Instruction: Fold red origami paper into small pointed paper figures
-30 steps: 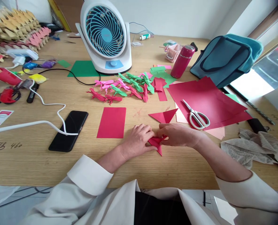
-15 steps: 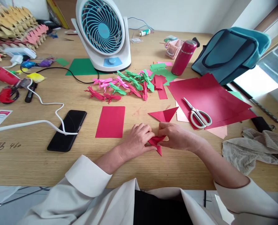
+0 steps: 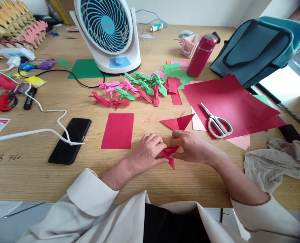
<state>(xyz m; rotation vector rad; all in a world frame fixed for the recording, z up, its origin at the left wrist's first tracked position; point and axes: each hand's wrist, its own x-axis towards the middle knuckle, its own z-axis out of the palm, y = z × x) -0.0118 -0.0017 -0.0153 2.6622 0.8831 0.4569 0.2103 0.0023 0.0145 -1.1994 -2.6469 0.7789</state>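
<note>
Between my two hands, low over the table, is a small folded piece of red paper with one pointed corner toward me. My left hand grips its left side, thumb below and fingers above. From the other side my right hand pinches it between thumb and fingers, which hide part of the folds. Just beyond my right hand lies a second folded red paper triangle. A flat red paper rectangle rests on the table left of my left hand.
Folded paper figures in pink, green and red lie beyond my hands. White-handled scissors rest on large red sheets at the right. A phone with a white cable lies left. Behind stand a fan, a red bottle and a teal bag.
The camera view has shifted slightly, so the background sits a little differently. Both hands keep their hold on the folded red paper, with hardly any visible movement.
</note>
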